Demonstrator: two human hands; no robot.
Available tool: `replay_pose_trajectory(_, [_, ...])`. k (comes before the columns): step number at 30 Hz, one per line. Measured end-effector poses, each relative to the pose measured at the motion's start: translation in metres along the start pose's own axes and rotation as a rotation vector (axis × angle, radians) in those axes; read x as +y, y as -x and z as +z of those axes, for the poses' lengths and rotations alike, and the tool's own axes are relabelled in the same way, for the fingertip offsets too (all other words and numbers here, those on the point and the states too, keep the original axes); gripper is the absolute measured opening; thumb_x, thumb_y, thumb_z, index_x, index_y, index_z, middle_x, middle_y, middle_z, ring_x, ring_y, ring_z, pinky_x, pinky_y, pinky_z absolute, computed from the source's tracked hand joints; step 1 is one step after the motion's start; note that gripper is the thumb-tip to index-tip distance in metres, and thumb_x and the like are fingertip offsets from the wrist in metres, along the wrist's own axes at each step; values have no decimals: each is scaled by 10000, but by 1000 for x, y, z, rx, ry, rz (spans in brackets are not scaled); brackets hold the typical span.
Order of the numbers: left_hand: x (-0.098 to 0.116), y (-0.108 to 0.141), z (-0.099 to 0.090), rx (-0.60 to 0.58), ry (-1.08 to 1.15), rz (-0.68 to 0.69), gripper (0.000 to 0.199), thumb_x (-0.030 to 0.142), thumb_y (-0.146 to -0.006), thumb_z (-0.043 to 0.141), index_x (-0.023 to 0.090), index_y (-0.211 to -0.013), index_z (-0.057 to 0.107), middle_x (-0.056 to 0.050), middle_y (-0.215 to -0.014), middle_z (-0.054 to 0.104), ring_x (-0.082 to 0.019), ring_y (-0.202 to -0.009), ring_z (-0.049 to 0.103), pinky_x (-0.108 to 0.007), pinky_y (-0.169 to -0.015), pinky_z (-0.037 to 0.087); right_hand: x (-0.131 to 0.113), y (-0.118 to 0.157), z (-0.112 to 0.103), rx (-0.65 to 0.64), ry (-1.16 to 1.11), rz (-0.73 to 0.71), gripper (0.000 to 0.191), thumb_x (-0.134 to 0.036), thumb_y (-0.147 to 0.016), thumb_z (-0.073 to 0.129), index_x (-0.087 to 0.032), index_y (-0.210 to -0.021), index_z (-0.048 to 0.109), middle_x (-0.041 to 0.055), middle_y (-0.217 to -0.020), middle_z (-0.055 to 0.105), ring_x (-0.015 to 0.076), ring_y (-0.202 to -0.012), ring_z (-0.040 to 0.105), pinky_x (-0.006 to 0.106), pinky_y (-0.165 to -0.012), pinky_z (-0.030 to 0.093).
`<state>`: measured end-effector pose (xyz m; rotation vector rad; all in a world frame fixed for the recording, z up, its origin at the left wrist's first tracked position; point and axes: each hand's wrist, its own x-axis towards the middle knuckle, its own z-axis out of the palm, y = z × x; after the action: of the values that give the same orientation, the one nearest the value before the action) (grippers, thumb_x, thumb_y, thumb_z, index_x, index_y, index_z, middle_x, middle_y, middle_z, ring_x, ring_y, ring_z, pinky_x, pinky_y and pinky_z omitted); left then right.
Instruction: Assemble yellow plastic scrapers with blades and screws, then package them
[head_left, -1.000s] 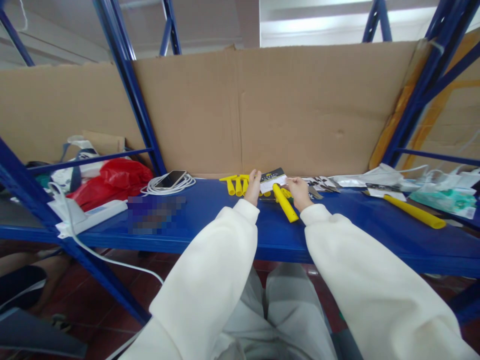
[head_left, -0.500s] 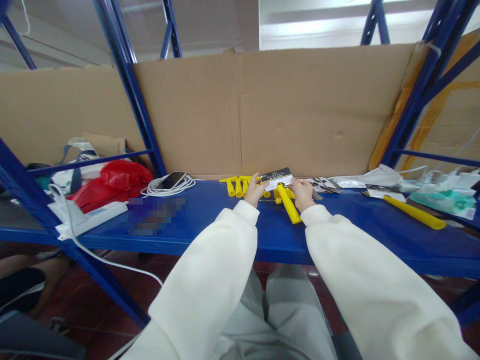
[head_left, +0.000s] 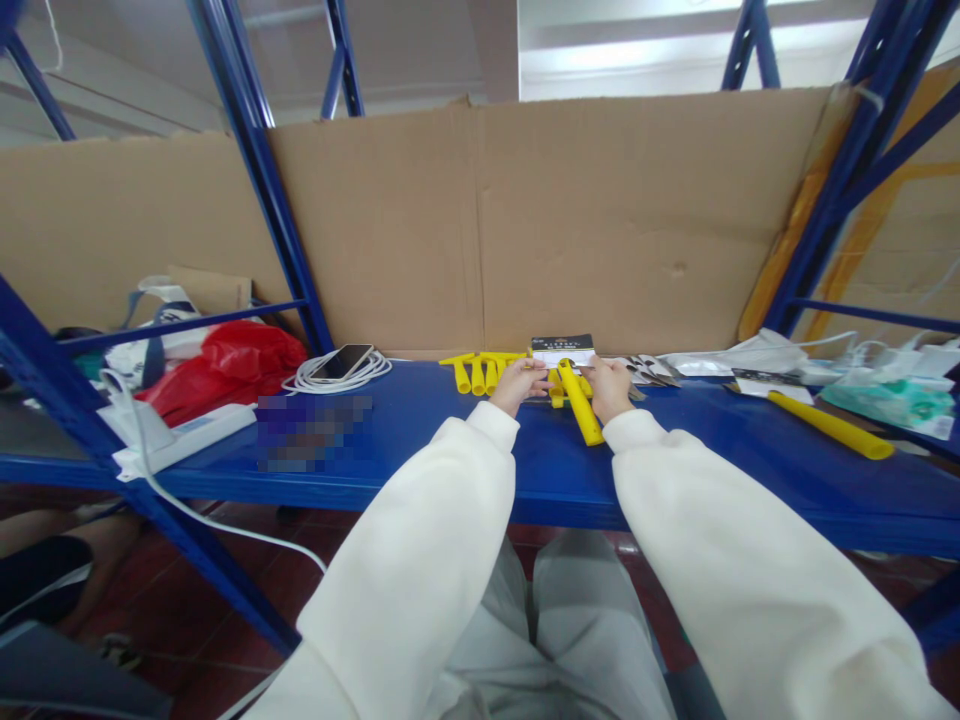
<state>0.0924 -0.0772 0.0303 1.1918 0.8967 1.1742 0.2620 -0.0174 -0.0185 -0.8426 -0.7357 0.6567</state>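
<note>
A yellow-handled tool [head_left: 581, 408] points down toward the front of the blue shelf, with a black-and-white card [head_left: 562, 349] at its upper end. My right hand [head_left: 610, 388] is closed on it at the card's right edge. At the card's lower left is my left hand [head_left: 521, 385], its fingers apart and reaching toward the tool; whether they touch the card is hard to see. Beyond my left hand lie several yellow handles [head_left: 478, 374] in a row. More yellow pieces [head_left: 556, 392] lie partly hidden between my hands. Several metal blades [head_left: 651, 370] rest right of my right hand.
Another yellow-handled tool [head_left: 832, 425] with a card lies on the blue shelf [head_left: 712, 470] at right, near a green-and-white plastic packet [head_left: 892, 400]. At left are a phone [head_left: 343, 362] on a coiled white cable, a power strip [head_left: 187, 435] and a red bag [head_left: 229, 365]. Cardboard [head_left: 615, 220] stands behind.
My left hand has come off the card's left edge and moved slightly down and right. The card has turned more level and shifted a little right. My right hand has stayed nearly in place.
</note>
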Motion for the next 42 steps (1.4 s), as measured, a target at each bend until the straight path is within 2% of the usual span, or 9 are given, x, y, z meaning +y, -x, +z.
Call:
replay_pose_trajectory(3, [0, 1, 0, -13, -4, 11, 167, 35, -855, 573, 131, -975, 640, -63, -940, 710, -70, -629, 653, -177, -615, 488, -7, 8, 4, 59, -40, 100, 312, -183, -724, 702, -228, -615, 413, -57, -578, 588, 99, -567, 629, 209, -593, 558])
replay_pose_trajectory(8, [-2, -1, -3, -14, -17, 34, 464, 28, -790, 634, 157, -1235, 649, -101, -1167, 690, -110, -772, 698, -183, -632, 499, -14, 17, 5, 4, -40, 39, 254, -192, -708, 728, -213, -620, 490, -64, -587, 612, 84, -574, 625, 208, -629, 555])
replay_pose_trajectory(11, [-3, -3, -4, -5, -10, 37, 528, 35, -780, 643, 172, -1290, 633, -111, -1224, 666, -125, -824, 707, -179, -627, 496, -18, 20, 6, -16, -50, 37, 200, -201, -678, 766, -203, -659, 567, -62, -601, 634, 82, -568, 632, 204, -615, 560])
replay_pose_trajectory(18, [-6, -6, -5, -21, 2, 47, 555, 51, -764, 666, 194, -1299, 631, -116, -1246, 655, -138, -872, 708, -171, -615, 481, -29, 28, 7, -35, -29, 151, 153, -205, -697, 794, -187, -703, 642, -38, -561, 635, 112, -521, 656, 203, -521, 573])
replay_pose_trajectory(25, [-7, -7, -6, -45, 4, 64, 586, 41, -743, 680, 191, -1308, 632, -130, -1313, 636, -155, -937, 687, -174, -616, 488, -31, 32, 9, -71, 29, 142, 116, -175, -720, 748, -186, -739, 634, -24, -627, 680, 120, -580, 684, 174, -476, 529])
replay_pose_trajectory(31, [-6, -6, -5, -53, -4, 59, 601, 34, -732, 674, 199, -1308, 634, -123, -1317, 648, -163, -953, 691, -170, -614, 492, -29, 34, 12, -103, 26, 148, 295, -85, -655, 736, -214, -804, 516, -21, -702, 693, 141, -628, 695, 240, -581, 581])
replay_pose_trajectory(35, [-6, -5, -5, -47, -12, 57, 610, 29, -726, 672, 192, -1313, 629, -134, -1338, 640, -171, -964, 692, -175, -617, 489, -29, 37, 12, -132, 52, 122, 386, -162, -635, 778, -235, -809, 441, -32, -730, 687, 124, -623, 661, 228, -569, 558])
replay_pose_trajectory(38, [-5, -6, -5, -37, -19, 55, 615, 16, -724, 655, 187, -1314, 631, -140, -1347, 633, -167, -944, 693, -182, -617, 488, -27, 40, 11, -222, 121, 68, 403, -254, -605, 812, -230, -809, 465, -40, -781, 678, 108, -642, 628, 213, -565, 531])
replay_pose_trajectory(42, [-6, -6, -5, -23, -23, 61, 630, -4, -721, 625, 176, -1324, 626, -145, -1345, 630, -148, -893, 691, -179, -603, 481, -22, 40, 11, -284, 208, -19, 422, -280, -522, 843, -209, -793, 527, -29, -852, 638, 111, -755, 614, 227, -657, 527])
